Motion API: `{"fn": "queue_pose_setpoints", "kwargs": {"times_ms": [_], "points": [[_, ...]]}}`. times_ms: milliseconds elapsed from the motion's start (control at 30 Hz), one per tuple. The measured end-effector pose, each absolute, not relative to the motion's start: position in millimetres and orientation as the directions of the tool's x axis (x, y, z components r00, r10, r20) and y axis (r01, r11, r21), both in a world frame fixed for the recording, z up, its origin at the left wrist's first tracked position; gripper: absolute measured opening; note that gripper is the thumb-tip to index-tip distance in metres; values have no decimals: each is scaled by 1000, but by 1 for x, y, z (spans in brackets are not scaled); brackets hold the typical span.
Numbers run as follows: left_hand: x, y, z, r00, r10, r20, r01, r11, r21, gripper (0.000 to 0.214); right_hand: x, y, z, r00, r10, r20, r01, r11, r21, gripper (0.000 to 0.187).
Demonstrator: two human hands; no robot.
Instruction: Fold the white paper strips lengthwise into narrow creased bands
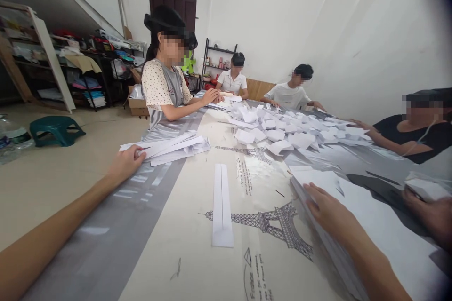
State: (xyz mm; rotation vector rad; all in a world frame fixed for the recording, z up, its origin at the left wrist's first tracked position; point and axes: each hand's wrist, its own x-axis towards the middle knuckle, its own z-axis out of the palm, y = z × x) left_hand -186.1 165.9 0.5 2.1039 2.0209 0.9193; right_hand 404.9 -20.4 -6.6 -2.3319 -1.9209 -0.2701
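Observation:
My left hand (126,164) is at the left, its fingers curled and closed on the end of a loose pile of folded white paper strips (173,146). To the right, my right hand (328,207) lies with fingers stretched out on the near-left side of a thick stack of white paper sheets (381,218). Between both hands, a single long folded paper strip (222,204) lies flat on the table, a dark line running down its middle.
The table (169,254) has a cover printed with Eiffel Towers. A large heap of folded white papers (286,127) spreads across its far part. Several people sit around it; a co-worker's hand (429,211) holds paper at far right. A green stool (56,130) stands on the floor at left.

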Motion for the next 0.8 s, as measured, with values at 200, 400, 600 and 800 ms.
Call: {"fn": "queue_pose_setpoints", "kwargs": {"times_ms": [200, 400, 600, 800], "points": [[-177, 156, -1, 19, 902, 430, 941, -161, 297, 39, 396, -27, 14, 304, 929, 212, 952, -305, -25, 45], [-168, 142, 1, 64, 797, 600, 957, -220, 190, 37, 398, -21, 22, 290, 933, 211, 957, -278, -85, 38], [-167, 144, -1, 171, 691, 702, 936, -337, 104, 33, 391, -27, 29, 332, 913, 238, 943, -319, -91, 40], [-161, 152, -8, 285, 609, 740, 889, -457, 34, 56, 377, -34, 41, 424, 878, 222, 903, -430, -24, 38]]}}
